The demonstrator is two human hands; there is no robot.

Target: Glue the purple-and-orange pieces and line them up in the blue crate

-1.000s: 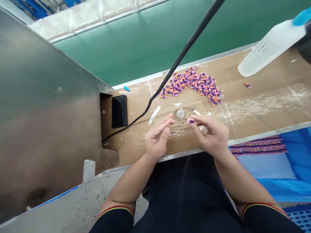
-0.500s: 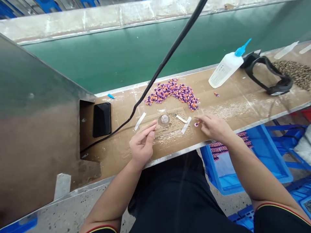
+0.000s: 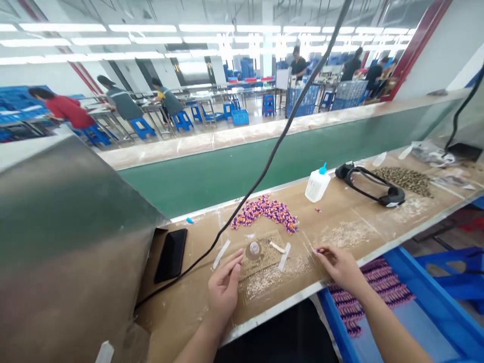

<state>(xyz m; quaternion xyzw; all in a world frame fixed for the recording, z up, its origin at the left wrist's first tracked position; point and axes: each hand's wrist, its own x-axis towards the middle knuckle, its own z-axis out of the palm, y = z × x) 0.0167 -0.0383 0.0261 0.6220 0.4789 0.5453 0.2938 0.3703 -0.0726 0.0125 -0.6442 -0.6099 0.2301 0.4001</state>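
Observation:
My right hand (image 3: pixel 342 267) is at the table's front edge, thumb and forefinger pinched on a small purple piece (image 3: pixel 318 251), mostly hidden by the fingers. My left hand (image 3: pixel 225 287) rests left of a small clear round cup (image 3: pixel 254 248), its fingers together and thumb pressed near them; anything between them is too small to make out. The cup stands in a dark wet ring on a taped cardboard sheet (image 3: pixel 260 267). Beside it lies a thin white brush-like tool (image 3: pixel 278 247). Behind, small purple-and-orange pieces (image 3: pixel 266 212) form a curved heap.
A white bottle with a blue nozzle (image 3: pixel 317 185), a black headset-like frame (image 3: pixel 372 186) and a pile of brownish bits (image 3: pixel 403 180) stand right. At left are a phone (image 3: pixel 171 256) and black cable (image 3: pixel 260 176). A blue tray (image 3: pixel 423 327) holds rows of pieces below. People sit beyond.
The view has tilted up, bringing the far room into sight. My right hand still pinches the small piece, now turned so less of it shows. The left hand stays beside the cup.

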